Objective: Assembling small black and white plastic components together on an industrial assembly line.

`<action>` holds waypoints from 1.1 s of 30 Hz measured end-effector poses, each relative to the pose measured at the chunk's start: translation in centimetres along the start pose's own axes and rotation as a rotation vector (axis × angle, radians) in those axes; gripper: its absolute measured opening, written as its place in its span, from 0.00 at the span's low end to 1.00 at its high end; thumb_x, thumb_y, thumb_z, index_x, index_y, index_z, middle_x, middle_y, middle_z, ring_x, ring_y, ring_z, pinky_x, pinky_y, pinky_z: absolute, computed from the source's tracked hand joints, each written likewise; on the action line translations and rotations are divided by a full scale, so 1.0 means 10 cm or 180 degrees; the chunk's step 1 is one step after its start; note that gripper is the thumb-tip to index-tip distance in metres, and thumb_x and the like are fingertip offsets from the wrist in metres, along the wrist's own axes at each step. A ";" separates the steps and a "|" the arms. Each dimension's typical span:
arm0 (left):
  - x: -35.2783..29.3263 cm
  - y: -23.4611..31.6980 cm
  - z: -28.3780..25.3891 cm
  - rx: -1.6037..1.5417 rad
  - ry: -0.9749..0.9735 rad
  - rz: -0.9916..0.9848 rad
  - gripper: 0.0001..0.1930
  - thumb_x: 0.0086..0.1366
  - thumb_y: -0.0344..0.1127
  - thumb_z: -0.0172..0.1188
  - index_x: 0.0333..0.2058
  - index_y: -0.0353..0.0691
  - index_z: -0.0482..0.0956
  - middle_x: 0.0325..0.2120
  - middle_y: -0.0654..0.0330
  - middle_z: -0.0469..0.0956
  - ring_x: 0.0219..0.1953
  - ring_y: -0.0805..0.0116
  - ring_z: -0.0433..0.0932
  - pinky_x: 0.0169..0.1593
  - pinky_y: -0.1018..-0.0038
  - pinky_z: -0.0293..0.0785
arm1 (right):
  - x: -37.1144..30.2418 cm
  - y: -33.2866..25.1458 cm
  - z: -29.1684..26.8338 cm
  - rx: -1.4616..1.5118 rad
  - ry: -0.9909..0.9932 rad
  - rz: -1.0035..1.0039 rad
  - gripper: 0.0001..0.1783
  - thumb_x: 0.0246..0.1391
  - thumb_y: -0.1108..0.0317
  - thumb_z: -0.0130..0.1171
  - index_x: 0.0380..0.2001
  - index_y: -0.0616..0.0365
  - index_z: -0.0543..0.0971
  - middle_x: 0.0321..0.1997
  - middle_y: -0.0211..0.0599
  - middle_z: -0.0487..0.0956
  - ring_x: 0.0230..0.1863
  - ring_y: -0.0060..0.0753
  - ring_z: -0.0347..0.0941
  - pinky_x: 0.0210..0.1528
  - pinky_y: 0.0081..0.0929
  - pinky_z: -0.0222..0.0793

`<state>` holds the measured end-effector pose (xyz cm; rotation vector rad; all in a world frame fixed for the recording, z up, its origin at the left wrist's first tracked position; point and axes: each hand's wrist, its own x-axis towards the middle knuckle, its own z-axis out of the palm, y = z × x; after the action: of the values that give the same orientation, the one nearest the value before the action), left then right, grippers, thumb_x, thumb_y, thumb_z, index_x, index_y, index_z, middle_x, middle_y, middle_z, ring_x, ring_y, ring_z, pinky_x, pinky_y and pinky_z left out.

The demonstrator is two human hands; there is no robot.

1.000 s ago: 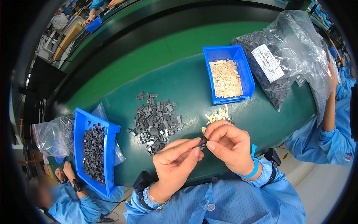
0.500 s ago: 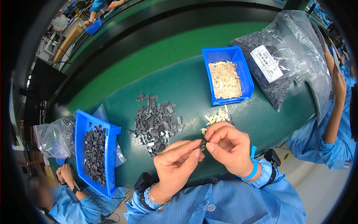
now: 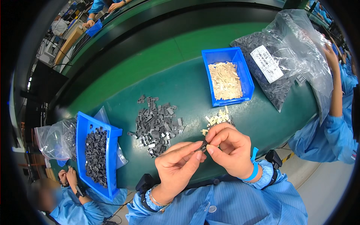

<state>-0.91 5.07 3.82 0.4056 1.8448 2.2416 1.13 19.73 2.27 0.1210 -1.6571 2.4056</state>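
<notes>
Between my fingertips is a small black plastic piece [image 3: 203,145], partly hidden by the fingers. My left hand [image 3: 178,163] pinches it from the left with thumb and forefinger. From the right, my right hand [image 3: 231,148] closes thumb and forefinger on its other end; a blue band circles that wrist. Just beyond my right hand lies a small heap of pale yellow pieces [image 3: 216,119], with some dark bits beside it. To the left of my hands spreads a loose pile of dark grey plastic pieces [image 3: 155,122] on the green table [image 3: 195,86].
A blue bin [image 3: 245,77] of flat beige pieces stands beyond my hands. Right of it rests a large clear bag [image 3: 262,56] of dark parts. At left is a blue bin [image 3: 111,157] of black pieces, beside another plastic bag [image 3: 56,138]. Co-workers sit at both sides.
My hands stay almost in place, still gripping the black piece between them. On the right, a co-worker's arm has shifted up beside the large bag; the left co-worker's hands have moved slightly.
</notes>
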 end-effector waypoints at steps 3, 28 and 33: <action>0.00 0.01 0.01 -0.0063 0.0035 -0.0066 0.10 0.54 0.19 0.56 0.37 0.28 0.76 0.32 0.51 0.75 0.29 0.70 0.76 0.32 0.79 0.75 | 0.00 -0.01 0.01 -0.0074 0.0002 -0.0013 0.06 0.42 0.84 0.57 0.25 0.65 0.73 0.37 0.38 0.69 0.38 0.23 0.68 0.41 0.19 0.66; 0.04 -0.02 0.06 -0.0164 0.0000 0.0148 0.08 0.55 0.19 0.55 0.36 0.26 0.75 0.31 0.51 0.76 0.30 0.71 0.77 0.34 0.79 0.75 | 0.06 0.02 -0.11 -0.0424 -0.0233 0.0179 0.07 0.44 0.76 0.60 0.27 0.64 0.73 0.33 0.37 0.70 0.32 0.23 0.67 0.35 0.21 0.63; 0.01 -0.02 0.05 -0.0367 0.0010 -0.0059 0.09 0.57 0.20 0.54 0.38 0.26 0.74 0.31 0.51 0.77 0.31 0.70 0.77 0.35 0.77 0.76 | 0.09 -0.04 -0.09 -0.0924 -0.0380 -0.0264 0.07 0.44 0.74 0.59 0.27 0.64 0.74 0.25 0.34 0.71 0.27 0.24 0.67 0.30 0.21 0.63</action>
<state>-0.82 5.62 3.75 0.3639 1.7032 2.3232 0.45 20.84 2.48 0.2836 -1.9913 2.1084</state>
